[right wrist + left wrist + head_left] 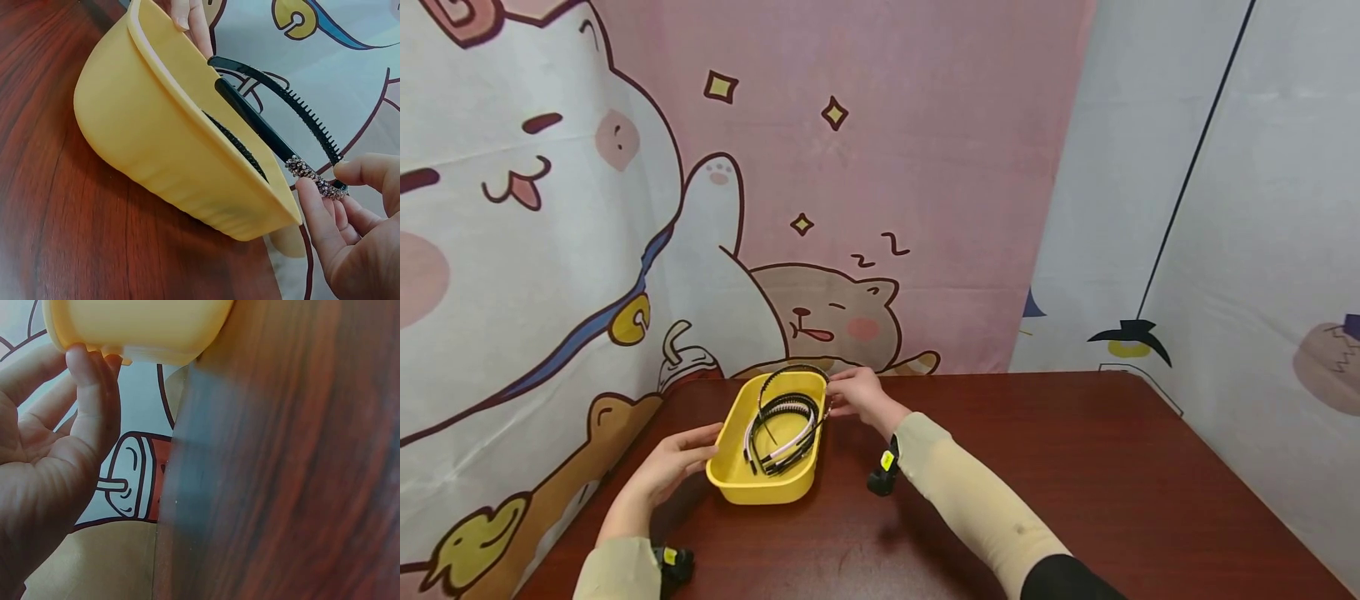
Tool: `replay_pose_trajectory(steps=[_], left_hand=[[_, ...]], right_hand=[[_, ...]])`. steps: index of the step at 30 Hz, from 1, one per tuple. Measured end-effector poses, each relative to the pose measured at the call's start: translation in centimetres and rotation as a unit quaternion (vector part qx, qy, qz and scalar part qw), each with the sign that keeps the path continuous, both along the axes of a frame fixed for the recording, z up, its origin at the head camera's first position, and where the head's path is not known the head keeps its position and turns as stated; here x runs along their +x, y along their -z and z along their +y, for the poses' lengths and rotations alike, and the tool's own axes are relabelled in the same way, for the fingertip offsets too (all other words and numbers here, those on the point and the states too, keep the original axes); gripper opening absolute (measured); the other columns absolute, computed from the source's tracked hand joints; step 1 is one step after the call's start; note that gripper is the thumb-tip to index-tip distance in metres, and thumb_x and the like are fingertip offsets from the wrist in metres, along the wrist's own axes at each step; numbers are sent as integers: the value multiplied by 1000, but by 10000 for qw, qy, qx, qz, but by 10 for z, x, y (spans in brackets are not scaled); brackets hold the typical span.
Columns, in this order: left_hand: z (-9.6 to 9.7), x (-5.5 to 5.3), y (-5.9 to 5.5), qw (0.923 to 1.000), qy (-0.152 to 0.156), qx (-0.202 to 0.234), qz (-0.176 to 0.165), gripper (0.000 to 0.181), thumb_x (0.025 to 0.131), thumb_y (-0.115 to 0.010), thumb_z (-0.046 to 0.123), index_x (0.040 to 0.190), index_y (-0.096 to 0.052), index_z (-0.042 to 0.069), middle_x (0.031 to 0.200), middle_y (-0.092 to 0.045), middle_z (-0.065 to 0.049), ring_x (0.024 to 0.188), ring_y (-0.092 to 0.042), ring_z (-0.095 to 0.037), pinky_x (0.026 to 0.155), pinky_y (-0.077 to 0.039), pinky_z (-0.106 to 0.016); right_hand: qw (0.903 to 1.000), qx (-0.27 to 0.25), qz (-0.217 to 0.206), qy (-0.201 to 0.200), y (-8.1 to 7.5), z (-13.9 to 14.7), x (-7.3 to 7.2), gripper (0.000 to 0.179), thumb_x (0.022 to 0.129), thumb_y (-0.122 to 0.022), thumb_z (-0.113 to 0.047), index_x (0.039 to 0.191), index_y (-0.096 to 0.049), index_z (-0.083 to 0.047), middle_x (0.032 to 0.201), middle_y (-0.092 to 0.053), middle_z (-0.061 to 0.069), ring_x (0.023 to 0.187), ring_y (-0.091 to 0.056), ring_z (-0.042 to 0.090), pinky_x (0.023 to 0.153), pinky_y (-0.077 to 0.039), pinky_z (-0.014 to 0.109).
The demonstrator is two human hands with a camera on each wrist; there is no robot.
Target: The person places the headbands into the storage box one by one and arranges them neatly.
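A yellow plastic bin [771, 493] stands on the table with several hair headbands [792, 400] inside, mostly black, one with a pale pink band. My left hand [673, 462] pinches the bin's left rim; in the left wrist view its fingertips [84, 362] touch the bin wall. My right hand [861, 396], at the far right corner of the bin, holds a black headband [256, 119] by its band between thumb and fingers. That headband has small inner teeth and a stretch of sparkling beads. It stands tilted, partly above the rim, its ends down in the bin.
The dark red-brown wooden table [1037, 467] extends to the right of the bin. Behind it hangs a cartoon-printed cloth [910, 167], close to the table's back and left edges. Small black wrist cameras [883, 475] are strapped to both wrists.
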State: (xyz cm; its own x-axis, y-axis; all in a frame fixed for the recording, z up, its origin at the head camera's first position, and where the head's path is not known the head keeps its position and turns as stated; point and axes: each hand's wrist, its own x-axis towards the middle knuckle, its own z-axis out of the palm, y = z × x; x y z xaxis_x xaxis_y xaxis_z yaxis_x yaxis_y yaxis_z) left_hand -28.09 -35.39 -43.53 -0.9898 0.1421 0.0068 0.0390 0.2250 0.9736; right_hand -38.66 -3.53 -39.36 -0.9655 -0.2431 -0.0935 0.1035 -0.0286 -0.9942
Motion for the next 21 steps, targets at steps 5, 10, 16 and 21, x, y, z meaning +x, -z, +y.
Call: replay_pose_trajectory(steps=[5,10,16,21], left_hand=[[0,0,0,10000,-37,-31,-20,59,95,-61,10,144,-35,-10,143,-40,-31,110,-61,-21,88,-52,-31],[1,-1,1,9999,-94,-50,-92,58,94,-62,10,144,-37,-8,143,-42,-30,111,-61,-23,88,-51,-32],[0,-1,0,9999,-109,-53,-112,59,94,-62,10,144,-38,-8,142,-42,-29,109,-62,-20,88,-51,-31],[0,0,-1,9999,-34,-19,-104,59,95,-61,10,145,-35,-9,143,-40,-30,109,-61,-19,88,-51,-31]], right_hand=[[10000,-27,7,33,1,-9,1,33,78,-70,1,110,-63,9,90,-65,20,67,-63,23,58,-57,38],[10000,-28,-19,86,3,-15,1,33,79,-70,2,110,-64,9,89,-64,19,67,-62,24,60,-58,38],[9999,17,-15,137,3,-23,3,27,79,-70,1,105,-65,7,84,-60,14,72,-61,26,59,-58,36],[9998,-79,-126,157,4,-27,3,24,81,-68,3,105,-65,7,82,-59,14,81,-62,32,62,-58,37]])
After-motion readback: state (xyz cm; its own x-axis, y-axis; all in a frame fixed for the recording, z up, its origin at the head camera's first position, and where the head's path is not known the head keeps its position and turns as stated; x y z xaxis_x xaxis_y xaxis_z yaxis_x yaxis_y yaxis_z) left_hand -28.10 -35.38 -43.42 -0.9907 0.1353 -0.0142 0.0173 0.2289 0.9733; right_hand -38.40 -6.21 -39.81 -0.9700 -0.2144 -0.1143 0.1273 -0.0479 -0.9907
